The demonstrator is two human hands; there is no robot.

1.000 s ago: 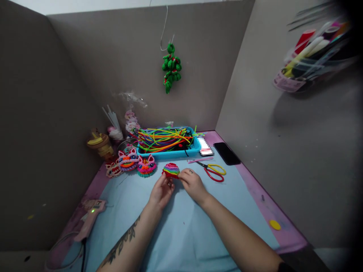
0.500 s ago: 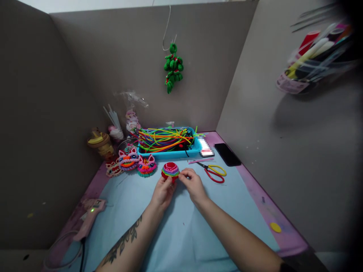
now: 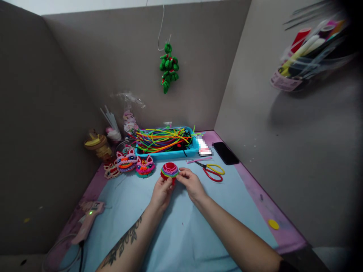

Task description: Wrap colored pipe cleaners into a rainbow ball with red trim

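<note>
A small domed piece (image 3: 169, 170) in rainbow stripes with a red top is held up over the blue cloth. My left hand (image 3: 163, 190) grips it from below, thumb in front, with a bit of red showing under the dome. At its right edge, my right hand (image 3: 191, 182) has its fingertips pinched close together against the rim; whether they hold a strand is too small to tell. Scissors (image 3: 213, 172) with one yellow and one red handle lie to the right of my right hand. Two colourful animal-face pieces (image 3: 145, 166) (image 3: 126, 160) sit to the left.
Behind is a blue tray (image 3: 170, 154) of coloured pipe cleaners. A black phone (image 3: 226, 153) lies at right. A pink glue gun (image 3: 88, 223) with a cable rests at left, near a brown cup (image 3: 100, 146). A green ornament (image 3: 169, 68) hangs on the back wall.
The whole view has shifted slightly. My right fingertips have come a little closer to the dome's right edge. My left hand still holds the piece.
</note>
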